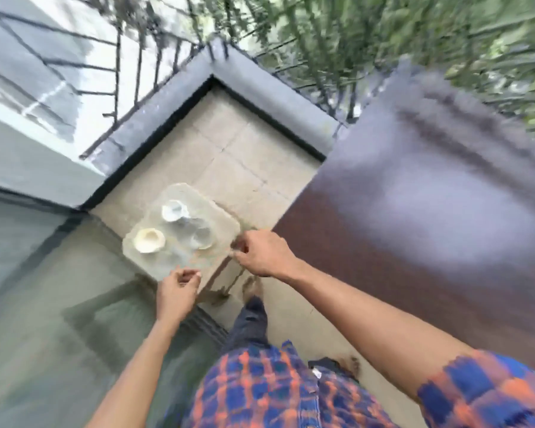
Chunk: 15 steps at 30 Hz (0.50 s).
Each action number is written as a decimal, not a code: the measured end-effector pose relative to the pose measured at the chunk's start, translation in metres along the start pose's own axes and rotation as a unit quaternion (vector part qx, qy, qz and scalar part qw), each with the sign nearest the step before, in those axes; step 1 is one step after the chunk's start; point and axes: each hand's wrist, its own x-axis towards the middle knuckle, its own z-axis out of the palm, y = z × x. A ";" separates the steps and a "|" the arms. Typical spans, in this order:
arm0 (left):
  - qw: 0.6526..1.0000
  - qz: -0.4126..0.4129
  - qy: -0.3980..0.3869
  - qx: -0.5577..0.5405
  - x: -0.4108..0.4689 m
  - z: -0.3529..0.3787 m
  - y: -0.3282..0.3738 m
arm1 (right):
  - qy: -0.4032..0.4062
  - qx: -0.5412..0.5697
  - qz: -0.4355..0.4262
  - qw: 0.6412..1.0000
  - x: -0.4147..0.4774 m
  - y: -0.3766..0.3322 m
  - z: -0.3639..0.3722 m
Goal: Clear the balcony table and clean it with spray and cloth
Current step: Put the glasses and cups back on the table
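I hold the clear tray (212,208) by its near side: left hand (177,296) pinches a corner, right hand (264,256) grips the edge. It hangs level over the floor, left of the brown worktop (414,217), long axis apparently toward the railing corner. 3 loose cups (150,240) could slide off if it tilts.

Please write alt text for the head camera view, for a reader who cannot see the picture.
A person's left hand and right hand hold a clear tray by its edges over a tiled balcony floor; three pale cups stand on it. A dark brown table is on the right and a railing behind. The picture is blurred.
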 end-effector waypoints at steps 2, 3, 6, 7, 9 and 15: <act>0.997 -0.054 0.028 -0.054 0.019 -0.013 -0.024 | -0.036 -0.001 -0.012 0.999 0.033 -0.024 0.029; 0.993 -0.079 0.042 -0.073 0.027 -0.020 -0.037 | -0.055 -0.002 -0.011 0.998 0.050 -0.035 0.044; 0.985 -0.129 0.077 -0.081 0.049 -0.033 -0.062 | -0.081 -0.025 0.006 0.996 0.093 -0.054 0.076; 0.984 -0.139 0.084 -0.074 0.056 -0.035 -0.068 | -0.076 -0.037 0.009 0.996 0.107 -0.057 0.084; 0.985 -0.149 0.073 -0.048 0.068 -0.035 -0.074 | -0.069 -0.054 0.004 0.996 0.132 -0.057 0.094; 0.995 -0.096 0.020 -0.014 0.101 -0.016 -0.082 | -0.120 -0.118 0.031 0.985 0.195 -0.052 0.120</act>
